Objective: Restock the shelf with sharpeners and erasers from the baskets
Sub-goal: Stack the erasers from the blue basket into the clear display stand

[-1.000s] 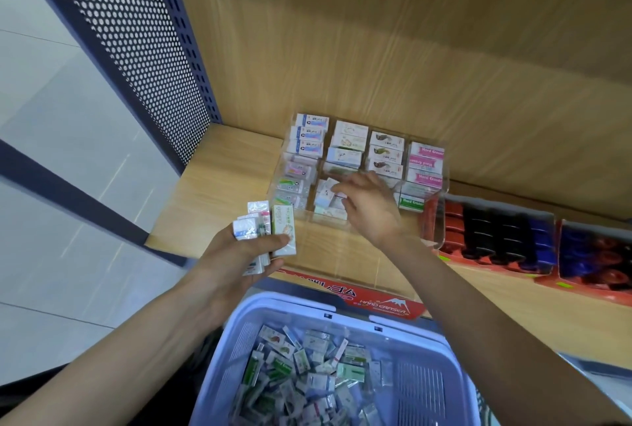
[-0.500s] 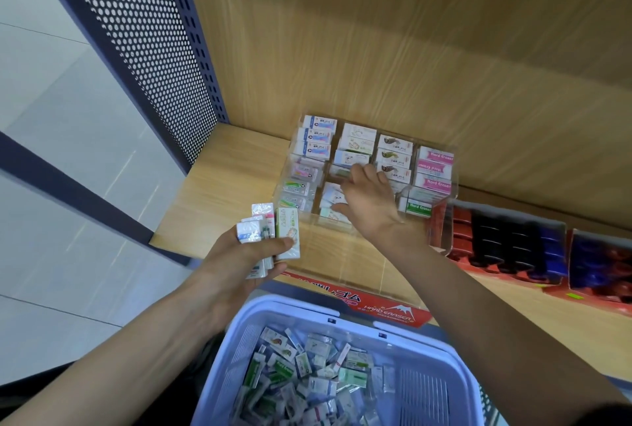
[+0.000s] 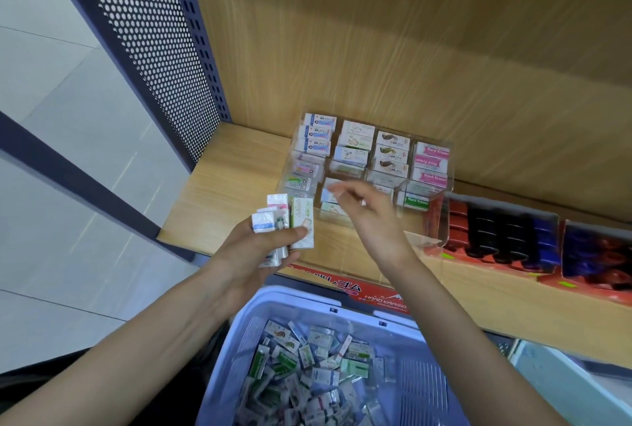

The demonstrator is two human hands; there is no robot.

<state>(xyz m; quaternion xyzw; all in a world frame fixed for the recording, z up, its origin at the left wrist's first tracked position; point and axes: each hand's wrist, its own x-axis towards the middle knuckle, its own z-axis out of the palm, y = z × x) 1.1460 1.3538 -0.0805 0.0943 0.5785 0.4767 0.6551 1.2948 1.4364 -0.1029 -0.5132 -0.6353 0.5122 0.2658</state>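
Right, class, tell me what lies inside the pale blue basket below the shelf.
The basket holds a loose heap of small packaged erasers, mostly white and green. Anything beneath the top layer is covered, and the right forearm hides the basket's right edge.

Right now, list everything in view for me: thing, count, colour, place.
display tray: one, clear, on the shelf against the back wall
boxed erasers: many, white, pink, green and blue labels, in the tray's compartments
basket: one, pale blue, below the shelf edge
loose erasers: many, mostly white and green, in the basket
cartons: two, red, on the shelf right of the tray, filled with black, blue and red items
label strip: one, red, on the shelf's front edge
shelf: one, light wood
side panel: one, dark blue, perforated, left
left hand: grips a stack of erasers, several, mostly white
right hand: open, holds nothing, over the tray's front
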